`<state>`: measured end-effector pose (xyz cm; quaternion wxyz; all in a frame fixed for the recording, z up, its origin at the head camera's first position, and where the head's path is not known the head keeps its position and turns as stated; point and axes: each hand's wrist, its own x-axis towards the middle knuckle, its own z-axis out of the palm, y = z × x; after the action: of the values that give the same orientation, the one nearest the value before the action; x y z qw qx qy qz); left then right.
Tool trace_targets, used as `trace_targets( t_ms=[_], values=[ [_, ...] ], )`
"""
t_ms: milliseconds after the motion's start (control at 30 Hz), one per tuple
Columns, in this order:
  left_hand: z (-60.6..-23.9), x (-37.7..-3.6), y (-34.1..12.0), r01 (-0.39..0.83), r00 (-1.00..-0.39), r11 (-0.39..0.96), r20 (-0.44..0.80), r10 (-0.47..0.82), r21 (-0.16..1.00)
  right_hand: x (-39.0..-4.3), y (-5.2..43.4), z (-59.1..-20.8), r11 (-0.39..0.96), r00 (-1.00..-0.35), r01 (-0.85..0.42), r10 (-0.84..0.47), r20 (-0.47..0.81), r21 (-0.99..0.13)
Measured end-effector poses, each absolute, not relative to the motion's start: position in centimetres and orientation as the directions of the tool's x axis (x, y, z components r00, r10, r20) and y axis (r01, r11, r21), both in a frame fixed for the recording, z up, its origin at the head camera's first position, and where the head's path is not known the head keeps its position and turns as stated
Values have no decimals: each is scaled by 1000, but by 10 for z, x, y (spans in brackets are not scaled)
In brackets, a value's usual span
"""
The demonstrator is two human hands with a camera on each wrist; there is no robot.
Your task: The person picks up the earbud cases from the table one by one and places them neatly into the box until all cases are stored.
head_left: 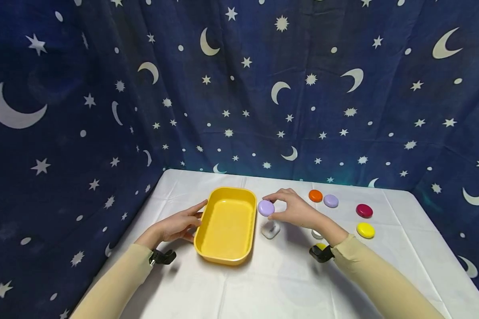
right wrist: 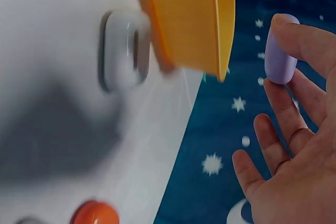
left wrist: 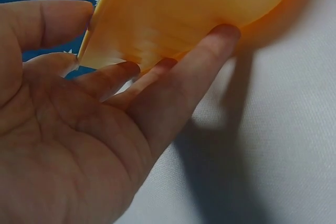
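A yellow rectangular tray (head_left: 226, 227) sits on the white table (head_left: 279, 274). My left hand (head_left: 180, 223) rests against the tray's left wall (left wrist: 173, 9), fingers straight along it and thumb near the rim. My right hand (head_left: 291, 209) pinches a lilac disc (head_left: 266, 207) between thumb and fingertips, held in the air just right of the tray's far right corner. In the right wrist view the lilac disc (right wrist: 280, 51) shows edge-on beside the tray's rim (right wrist: 223, 30). A white square base (head_left: 270, 229) lies on the table under that hand.
To the right lie an orange disc (head_left: 315, 195), a second lilac disc (head_left: 331, 200), a dark red disc (head_left: 364, 210) and a yellow disc (head_left: 365, 230). A starry blue curtain (head_left: 239, 88) closes off the back and sides.
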<state>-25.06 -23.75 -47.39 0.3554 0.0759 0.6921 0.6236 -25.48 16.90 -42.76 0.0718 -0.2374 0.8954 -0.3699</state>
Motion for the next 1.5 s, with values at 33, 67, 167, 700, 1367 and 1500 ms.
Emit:
trace_targets(
  t_ms=[33, 67, 167, 700, 1367, 1500],
  values=[
    [-474, -251, -237, -339, -736, 207, -396, 549, 918, -256, 164, -428, 607, -873, -373, -487, 43, -702],
    [-475, -251, -237, -339, -736, 204, -394, 550, 918, -257, 159, -430, 602, -868, -377, -495, 42, -704],
    [-476, -252, -236, -339, -735, 197, -390, 555, 920, -261, 145, -432, 603, -864, -365, -503, 18, -709],
    [-476, -251, -236, -350, -733, 183, -391, 557, 918, -282, 74, -450, 695, -793, -500, -607, -49, -517],
    [-477, -250, -232, -359, -746, 198, -408, 527, 912, -279, 67, -453, 722, -772, -599, -636, 11, -346],
    [-476, -248, -233, -350, -753, 205, -405, 518, 914, -276, 80, -445, 718, -793, -567, -608, 34, -404]
  ],
)
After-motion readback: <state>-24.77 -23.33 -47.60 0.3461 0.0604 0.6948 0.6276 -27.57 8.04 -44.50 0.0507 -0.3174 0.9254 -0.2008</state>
